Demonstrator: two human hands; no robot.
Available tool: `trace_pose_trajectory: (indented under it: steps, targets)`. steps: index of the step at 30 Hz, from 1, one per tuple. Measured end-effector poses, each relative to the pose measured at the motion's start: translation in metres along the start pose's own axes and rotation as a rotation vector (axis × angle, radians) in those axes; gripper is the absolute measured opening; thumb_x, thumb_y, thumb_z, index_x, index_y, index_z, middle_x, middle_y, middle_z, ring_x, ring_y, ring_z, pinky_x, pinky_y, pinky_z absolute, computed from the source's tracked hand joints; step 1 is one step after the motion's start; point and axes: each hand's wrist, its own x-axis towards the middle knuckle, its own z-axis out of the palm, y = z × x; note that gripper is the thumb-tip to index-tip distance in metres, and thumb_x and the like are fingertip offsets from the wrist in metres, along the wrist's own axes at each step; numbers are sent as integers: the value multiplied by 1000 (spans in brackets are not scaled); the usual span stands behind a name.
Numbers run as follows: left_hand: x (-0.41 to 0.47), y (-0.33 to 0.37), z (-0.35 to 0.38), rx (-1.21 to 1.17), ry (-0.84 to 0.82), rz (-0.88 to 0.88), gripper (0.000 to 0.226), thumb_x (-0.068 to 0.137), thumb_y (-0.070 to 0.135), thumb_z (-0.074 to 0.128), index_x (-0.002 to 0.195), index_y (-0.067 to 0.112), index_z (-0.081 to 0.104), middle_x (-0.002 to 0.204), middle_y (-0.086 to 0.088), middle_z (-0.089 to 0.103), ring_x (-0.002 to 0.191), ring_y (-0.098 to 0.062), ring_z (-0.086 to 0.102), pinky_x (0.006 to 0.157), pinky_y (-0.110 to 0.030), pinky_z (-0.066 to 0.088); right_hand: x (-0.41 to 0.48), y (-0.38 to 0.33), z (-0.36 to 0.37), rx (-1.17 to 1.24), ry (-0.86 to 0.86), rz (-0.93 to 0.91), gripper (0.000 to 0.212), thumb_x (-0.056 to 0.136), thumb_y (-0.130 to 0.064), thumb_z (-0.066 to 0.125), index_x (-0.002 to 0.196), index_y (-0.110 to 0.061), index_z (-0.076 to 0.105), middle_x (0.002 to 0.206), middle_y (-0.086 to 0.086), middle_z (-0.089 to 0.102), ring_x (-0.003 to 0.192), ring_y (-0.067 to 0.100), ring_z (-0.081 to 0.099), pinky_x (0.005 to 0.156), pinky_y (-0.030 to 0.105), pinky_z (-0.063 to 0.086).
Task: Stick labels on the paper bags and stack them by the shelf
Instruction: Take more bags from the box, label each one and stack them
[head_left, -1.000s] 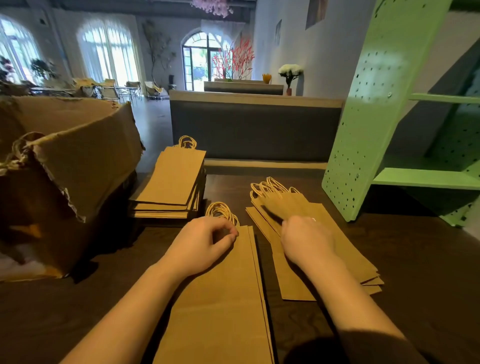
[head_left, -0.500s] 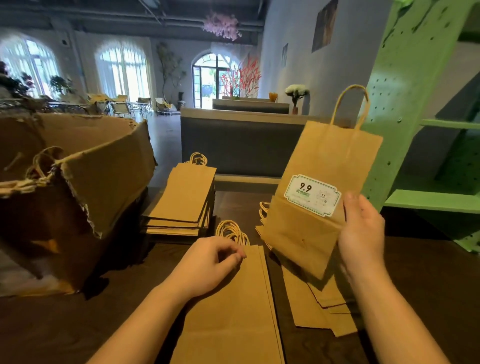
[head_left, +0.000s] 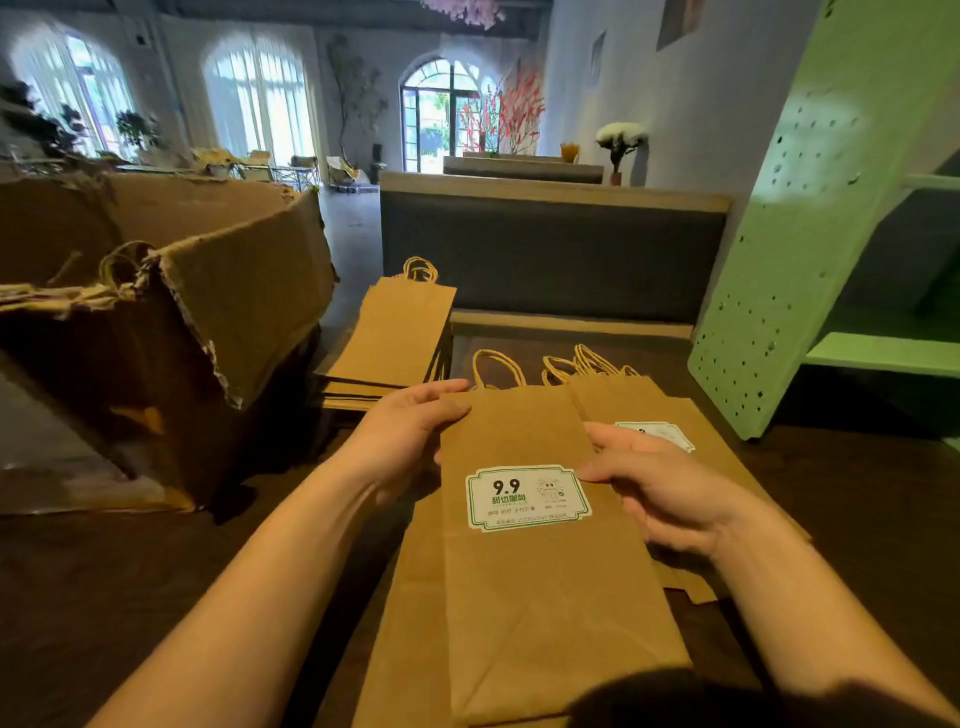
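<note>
labelled paper bag, left of the green shelf, held over a plain bag. left hand grips its top corner; right hand pinches its edge by the label. risk: set askew on the fanned pile nearer the shelf, it could slide.

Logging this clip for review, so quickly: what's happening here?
A person holds a labelled paper bag by its side edges, left hand near the top, right hand beside the label, above another bag lying on the table. To the right, a fanned pile with a labelled bag on top lies by the green shelf. A stack of bags, no label showing, sits behind, beside a torn cardboard box.
</note>
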Motion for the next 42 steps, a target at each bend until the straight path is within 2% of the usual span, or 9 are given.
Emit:
trace_pose_trajectory:
  steps: [4,8,13,18,21,24,28,34,42]
  targets:
    - [-3,4,-9,241,38,36,20,98,15,66,118,17,69,89,-8,75,65,-23,62,53,-26,51,5,6,4,-98,142,1,4,97,-10,58,98,-7,60,50,6,59,29,7,46,28,14,34]
    - [-4,1,-15,445,121,113,20,92,17,74,111,23,69,89,-8,79,85,-24,77,84,-43,61,11,11,3,-353,65,94,16,98,-15,59,86,-4,56,53,11,58,35,11,52,31,16,36]
    - [-3,-1,-16,738,188,188,13,90,27,76,102,25,70,79,-1,76,71,-11,74,64,-28,56,22,21,-5,-592,91,79,25,96,-24,65,82,-4,60,63,14,63,40,14,51,34,20,40]
    - [0,-3,-16,1021,238,259,17,87,39,76,101,33,67,87,7,65,82,-11,64,67,-28,51,20,22,-6,-785,145,41,33,93,-33,68,80,-4,59,61,12,64,36,15,43,36,24,33]
    - [-3,-3,-11,1030,269,493,13,90,31,73,101,37,69,89,10,60,80,-6,56,66,-25,43,20,15,-9,-870,381,-192,33,91,-39,68,80,-9,63,59,3,65,42,11,49,45,22,41]
    - [-7,-6,-2,914,186,607,10,93,26,69,93,35,73,87,7,64,79,-9,57,70,-30,48,27,14,-24,-1061,783,-419,19,90,-43,68,87,-25,62,80,-4,66,77,11,62,70,35,55]
    - [-8,-14,4,983,30,545,11,95,30,67,97,39,72,89,15,68,86,-2,62,79,-32,56,40,28,-50,-1445,761,30,69,84,-65,60,143,-35,42,147,-2,43,139,26,35,111,56,29]
    - [-9,-21,10,1046,-25,489,12,95,31,66,99,39,74,92,19,71,90,1,64,83,-34,57,38,27,-55,-1361,710,12,82,84,-58,65,152,-27,33,148,1,48,131,25,50,105,47,47]
    - [-6,-22,10,1028,-20,471,12,96,32,65,101,39,74,92,21,71,89,2,63,82,-29,56,22,8,-44,-1322,769,2,60,95,-47,59,148,-22,45,143,6,55,125,25,53,93,35,49]
